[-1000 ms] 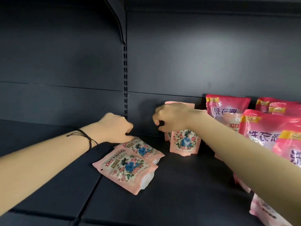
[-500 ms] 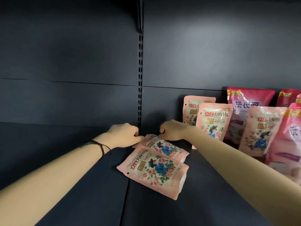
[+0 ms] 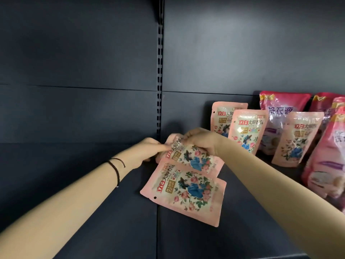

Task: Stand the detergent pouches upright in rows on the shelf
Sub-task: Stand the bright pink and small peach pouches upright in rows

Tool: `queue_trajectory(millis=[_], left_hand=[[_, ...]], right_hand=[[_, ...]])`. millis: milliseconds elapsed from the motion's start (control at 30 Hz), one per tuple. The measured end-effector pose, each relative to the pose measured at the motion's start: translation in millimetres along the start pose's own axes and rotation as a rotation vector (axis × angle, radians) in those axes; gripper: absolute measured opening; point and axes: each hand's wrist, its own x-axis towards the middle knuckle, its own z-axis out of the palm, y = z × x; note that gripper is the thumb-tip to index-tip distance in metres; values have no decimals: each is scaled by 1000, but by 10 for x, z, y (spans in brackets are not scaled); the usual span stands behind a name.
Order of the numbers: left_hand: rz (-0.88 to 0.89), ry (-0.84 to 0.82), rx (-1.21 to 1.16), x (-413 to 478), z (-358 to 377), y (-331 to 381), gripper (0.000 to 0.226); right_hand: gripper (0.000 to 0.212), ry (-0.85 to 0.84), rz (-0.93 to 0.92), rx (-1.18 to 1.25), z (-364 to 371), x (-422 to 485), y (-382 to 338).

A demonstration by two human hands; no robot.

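Two pale pink floral detergent pouches lie on the dark shelf (image 3: 93,184). The nearer pouch (image 3: 186,191) lies flat. The farther pouch (image 3: 194,159) is tilted up at its top end, which both hands grip: my left hand (image 3: 149,150) pinches its left corner and my right hand (image 3: 201,141) holds its upper edge. Behind my right arm, three matching floral pouches stand upright: one at the back (image 3: 222,116), one in front of it (image 3: 246,129), and one further right (image 3: 296,139).
Larger deep pink pouches stand at the right: one (image 3: 280,107) against the back panel, another (image 3: 328,156) nearer the front. A slotted upright (image 3: 159,71) divides the dark back panel. The shelf's left half is bare metal.
My right hand left the upright pouch and came down to the farther lying pouch. Both hands now grip its top end and have lifted it off the shelf. The camera view shifted left.
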Motion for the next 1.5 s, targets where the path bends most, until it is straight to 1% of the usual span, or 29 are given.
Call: queue_trajectory(millis=[33,100,167,233,333,367,467,533,633,700,767,867,933,967,1033,1100,1167,1233,1267,1300,1333,1400,1433,1467,1500], left_hand=[[-6,1,-121,-12,-21,40,37],[-10,-56,-381,-47,-45,140,33],[20,-101,-558,-88,-38,247,28],[86,-69,-638,-128,7,374,23],[229,19,-702,-193,140,565,12],[272,29,-734,-220,205,625,12],[367,27,-820,-307,431,789,22],[429,25,-811,-370,611,879,22],[454,83,-707,-460,929,1018,18],[454,115,-628,-501,1160,1131,14],[459,157,-552,-515,1369,1246,16],[500,215,-475,-513,1626,1344,12],[512,245,-434,-527,1756,1363,13],[512,254,-419,-532,1795,1362,13],[509,275,-401,-548,1807,1346,13],[495,294,-380,-567,1755,1322,12],[494,302,-372,-586,1696,1283,13],[506,291,-362,-617,1671,1252,12],[499,276,-347,-634,1666,1233,12],[482,255,-321,-642,1659,1216,13],[457,236,-281,-650,1645,1202,18],[413,246,-113,-692,1565,1178,29],[412,283,37,-740,1499,1159,32],[437,323,235,-791,1417,1138,33],[478,361,470,-846,1326,1115,33]], right_hand=[[6,29,-54,58,-24,-54,-17],[8,97,-164,188,-95,-163,-26],[9,150,-268,321,-153,-313,-29],[10,202,-375,406,-194,-464,-14],[9,320,-487,446,-244,-630,41],[8,357,-517,474,-275,-675,66],[9,430,-567,604,-406,-818,194],[8,463,-598,678,-508,-910,336],[2,541,-624,676,-666,-1039,596],[5,591,-610,700,-774,-1104,764],[6,626,-575,740,-874,-1133,912],[3,558,-513,851,-950,-1140,1093],[9,489,-496,905,-979,-1154,1194],[10,456,-496,895,-993,-1165,1236],[11,376,-483,834,-1023,-1183,1292],[18,301,-449,761,-1052,-1177,1317],[17,268,-428,659,-1068,-1179,1309],[11,297,-415,529,-1073,-1203,1285],[11,343,-420,434,-1077,-1227,1269],[16,418,-447,337,-1086,-1262,1254],[25,512,-514,250,-1098,-1312,1236],[43,670,-733,56,-1129,-1463,1168],[48,708,-840,-105,-1147,-1544,1123],[46,737,-923,-300,-1165,-1618,1071],[38,757,-976,-493,-1193,-1680,1010]])
